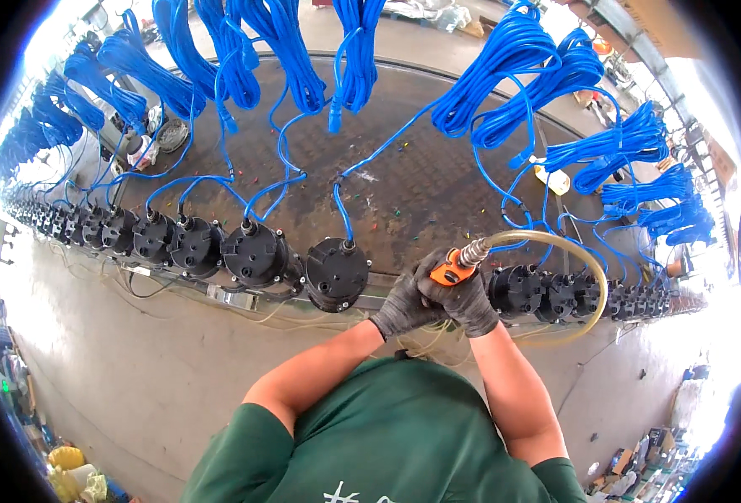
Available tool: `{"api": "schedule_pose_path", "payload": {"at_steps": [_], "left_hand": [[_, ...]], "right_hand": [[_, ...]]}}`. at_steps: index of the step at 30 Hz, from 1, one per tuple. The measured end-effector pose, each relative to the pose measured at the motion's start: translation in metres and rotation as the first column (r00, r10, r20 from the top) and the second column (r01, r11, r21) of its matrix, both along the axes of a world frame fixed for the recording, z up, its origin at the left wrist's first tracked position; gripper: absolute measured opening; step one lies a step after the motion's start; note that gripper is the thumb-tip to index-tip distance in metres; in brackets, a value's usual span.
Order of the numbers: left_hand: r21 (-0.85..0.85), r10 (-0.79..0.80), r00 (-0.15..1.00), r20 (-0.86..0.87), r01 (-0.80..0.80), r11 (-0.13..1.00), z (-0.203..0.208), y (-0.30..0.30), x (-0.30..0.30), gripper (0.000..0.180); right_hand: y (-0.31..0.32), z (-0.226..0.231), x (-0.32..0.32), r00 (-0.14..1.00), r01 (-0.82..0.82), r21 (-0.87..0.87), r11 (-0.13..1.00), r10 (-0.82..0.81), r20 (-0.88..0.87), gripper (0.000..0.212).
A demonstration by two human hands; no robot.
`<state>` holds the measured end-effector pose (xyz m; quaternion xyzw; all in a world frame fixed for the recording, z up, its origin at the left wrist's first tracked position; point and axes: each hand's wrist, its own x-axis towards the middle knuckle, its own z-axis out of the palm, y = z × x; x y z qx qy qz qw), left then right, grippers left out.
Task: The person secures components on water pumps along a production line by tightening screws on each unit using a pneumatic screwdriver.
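In front of my body, my right hand (469,303), in a dark grey knit glove, is wrapped round an orange air tool (452,272). A clear yellowish hose (597,277) leaves the tool through a metal spring sleeve and loops off to the right. Pressed against the right hand is my gloved left hand (410,303), its fingers curled in. What those fingers grip is hidden, as is the tool's tip. Just left of my hands sits a round black motor housing (337,272) with a blue cable rising from it; another black housing (514,291) is on their right.
Black housings line the bench edge on both sides. Bundled blue cables (286,59) hang along the far side. The dark bench top (412,184) carries small coloured bits and a white bottle (552,179). Thin tubes trail below the edge; boxes (639,461) stand on the floor at right.
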<state>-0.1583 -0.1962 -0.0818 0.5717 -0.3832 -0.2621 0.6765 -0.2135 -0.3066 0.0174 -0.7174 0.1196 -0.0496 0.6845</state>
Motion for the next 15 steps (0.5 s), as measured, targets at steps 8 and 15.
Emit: {"api": "schedule_pose_path", "payload": {"at_steps": [8, 15], "left_hand": [[-0.012, 0.012, 0.998, 0.064, -0.011, 1.0, -0.013, -0.003, 0.007, 0.117], [0.054, 0.077, 0.929, 0.362, -0.104, 0.993, 0.015, 0.007, 0.01, 0.118]], "right_hand": [[0.006, 0.011, 0.003, 0.999, 0.019, -0.167, 0.986, -0.013, 0.037, 0.022], [0.002, 0.005, 0.0, 0.996, 0.083, -0.082, 0.993, -0.084, -0.015, 0.021]]}}
